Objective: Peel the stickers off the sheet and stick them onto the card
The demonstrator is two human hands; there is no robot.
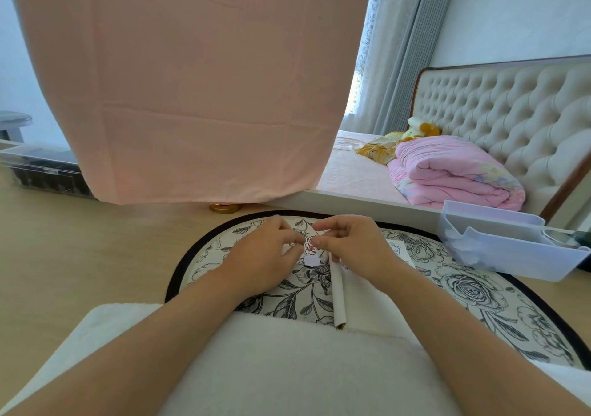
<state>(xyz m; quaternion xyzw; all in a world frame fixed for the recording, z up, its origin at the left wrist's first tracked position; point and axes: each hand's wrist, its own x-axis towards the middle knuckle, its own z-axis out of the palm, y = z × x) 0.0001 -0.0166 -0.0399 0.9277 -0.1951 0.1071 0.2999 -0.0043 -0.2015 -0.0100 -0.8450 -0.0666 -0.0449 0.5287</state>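
Near the far middle of the round floral mat (479,291), the person's two hands meet fingertip to fingertip. The right hand (355,249) pinches a small sticker (309,245) with a reddish outline between thumb and forefinger. The left hand (265,255) has its fingers curled, pinching the white sheet (286,250) just left of that sticker. A pale lilac cut-out shape (311,260) lies directly below the sticker, on the mat. Under the right wrist, running toward the mat's near edge, lies a white card (361,300) whose left edge stands up as a fold. A white strip with a printed flower (399,251) lies on the mat just right of the right hand.

The mat rests on a pale wooden table (80,249). A lavender plastic tray (511,259) overlaps the mat's right rim. Beyond the mat's far rim hangs a pink cloth (192,80), with a gold disc (225,207) at its foot. Far right of the mat is a bed with a folded pink quilt (454,172).
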